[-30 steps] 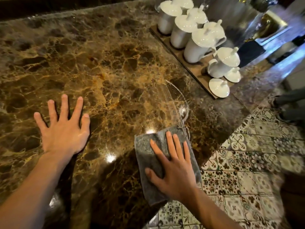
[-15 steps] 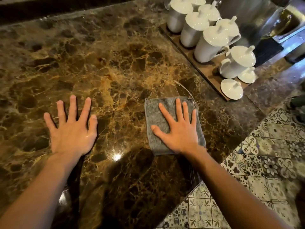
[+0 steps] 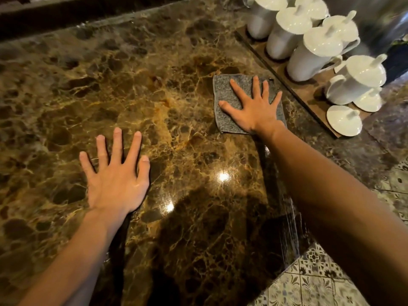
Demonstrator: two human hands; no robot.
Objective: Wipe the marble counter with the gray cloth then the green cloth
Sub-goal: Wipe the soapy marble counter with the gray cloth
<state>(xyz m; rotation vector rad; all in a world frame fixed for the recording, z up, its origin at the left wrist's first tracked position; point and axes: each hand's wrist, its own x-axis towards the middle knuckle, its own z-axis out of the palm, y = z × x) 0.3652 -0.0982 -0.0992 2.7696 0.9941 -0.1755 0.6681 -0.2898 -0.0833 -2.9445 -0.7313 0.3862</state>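
Observation:
A folded gray cloth (image 3: 227, 93) lies flat on the brown marble counter (image 3: 136, 89), right of centre. My right hand (image 3: 256, 109) presses down on it with fingers spread, covering most of its right half. My left hand (image 3: 117, 175) rests flat on the bare marble at the lower left, fingers apart, holding nothing. No green cloth is in view.
A wooden tray (image 3: 309, 93) with several white lidded jugs (image 3: 318, 51) and a loose lid (image 3: 344, 120) stands just right of the cloth. The counter's near right corner ends above patterned floor tiles (image 3: 320, 283). A dark ledge (image 3: 66, 21) borders the far edge.
My right hand has slid the gray cloth away from the near counter edge, up toward the tray. My left hand has stayed flat on the marble.

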